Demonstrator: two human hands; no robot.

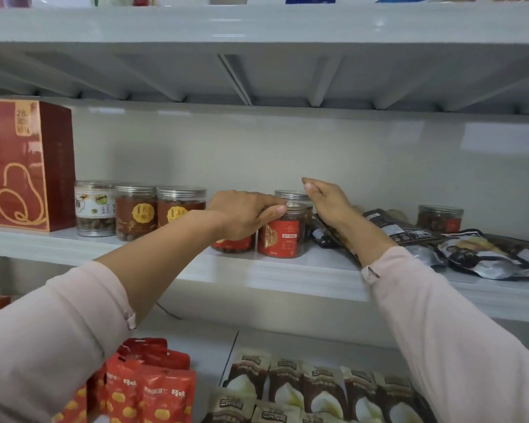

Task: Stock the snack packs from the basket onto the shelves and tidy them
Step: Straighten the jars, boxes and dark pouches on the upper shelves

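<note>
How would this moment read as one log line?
left hand grips red-label jar | right hand open beside rear jar | tidying shelf

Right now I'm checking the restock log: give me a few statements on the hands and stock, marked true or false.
The right hand holds a jar. False: it is open, holding nothing.
The left hand touches a red-labelled jar. True.
The dark pouches stand upright. False: they lie flat on the middle shelf.
A red box stands at that shelf's left end. True.
The red packs sit right of the brown packs. False: they sit left of them.
</note>
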